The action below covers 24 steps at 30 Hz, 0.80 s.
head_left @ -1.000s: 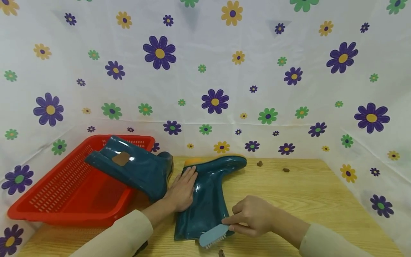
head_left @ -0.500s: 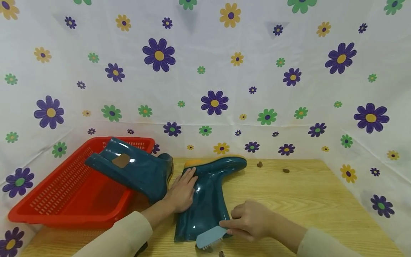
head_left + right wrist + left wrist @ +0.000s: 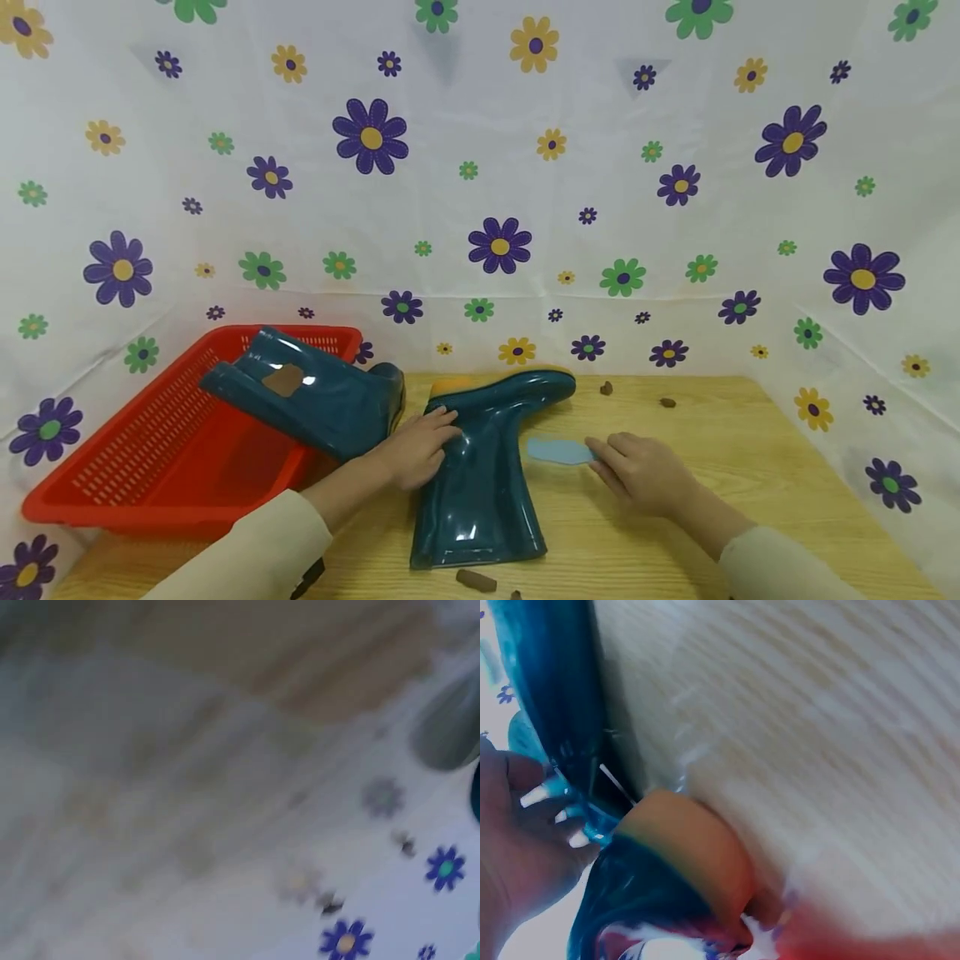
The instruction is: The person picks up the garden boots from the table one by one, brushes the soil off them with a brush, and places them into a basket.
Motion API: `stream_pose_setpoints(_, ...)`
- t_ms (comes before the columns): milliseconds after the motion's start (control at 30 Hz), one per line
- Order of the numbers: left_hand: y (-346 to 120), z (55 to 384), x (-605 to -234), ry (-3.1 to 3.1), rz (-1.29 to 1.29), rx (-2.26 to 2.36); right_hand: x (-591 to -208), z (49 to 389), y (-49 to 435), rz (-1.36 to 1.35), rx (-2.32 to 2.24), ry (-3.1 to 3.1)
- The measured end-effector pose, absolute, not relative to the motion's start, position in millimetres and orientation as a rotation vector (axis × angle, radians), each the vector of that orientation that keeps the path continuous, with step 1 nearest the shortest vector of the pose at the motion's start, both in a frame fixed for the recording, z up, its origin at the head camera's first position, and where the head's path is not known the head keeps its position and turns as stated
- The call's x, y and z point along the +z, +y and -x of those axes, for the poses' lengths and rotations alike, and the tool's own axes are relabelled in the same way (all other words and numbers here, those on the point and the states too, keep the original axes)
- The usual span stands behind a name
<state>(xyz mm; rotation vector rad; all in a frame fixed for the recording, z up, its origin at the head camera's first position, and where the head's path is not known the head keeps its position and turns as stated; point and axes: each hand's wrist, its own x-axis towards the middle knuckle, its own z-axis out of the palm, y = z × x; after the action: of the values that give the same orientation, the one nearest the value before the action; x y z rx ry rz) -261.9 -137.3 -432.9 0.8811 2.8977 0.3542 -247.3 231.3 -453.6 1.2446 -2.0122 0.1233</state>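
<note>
A dark teal rubber boot (image 3: 480,492) with a yellow sole lies on its side on the wooden table, toe pointing right. My left hand (image 3: 408,450) rests on it near the heel, fingers extended; in the left wrist view its fingertips are at the boot's side. To the right of the shaft, my right hand (image 3: 648,475) holds a light blue scrub brush (image 3: 561,451) by its end, apart from the boot. The second teal boot (image 3: 330,396), with a brown patch (image 3: 283,380) on its shaft, leans over the basket rim. The right wrist view is badly blurred.
A red plastic basket (image 3: 150,518) stands at the left. Brown lumps lie on the table: a long one (image 3: 476,581) by the boot's opening, a small one (image 3: 667,402) at the back right. A flowered white sheet (image 3: 480,192) surrounds the table (image 3: 705,475).
My right hand has swung the brush up and right, away from the boot's opening, uncovering a long brown piece there. My left hand has shifted slightly on the boot.
</note>
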Motion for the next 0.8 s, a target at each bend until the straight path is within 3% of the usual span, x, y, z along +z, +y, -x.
stream_pose_setpoints(267,-143.5,237.9,-426.0,2.649,-1.199,-0.050,-459.4,254.5,253.9,-0.853,0.100,-2.078)
stream_pose_setpoints(533,-145.3,229.3,-444.5,2.611,-1.949,-0.643,-458.6,250.8,266.2,-0.576,0.158,-2.316)
stream_pose_setpoints(800,-147.3,236.1,-439.0,2.760,-1.997,-0.458,-463.1,253.9,277.8,-0.515,0.155,-2.336)
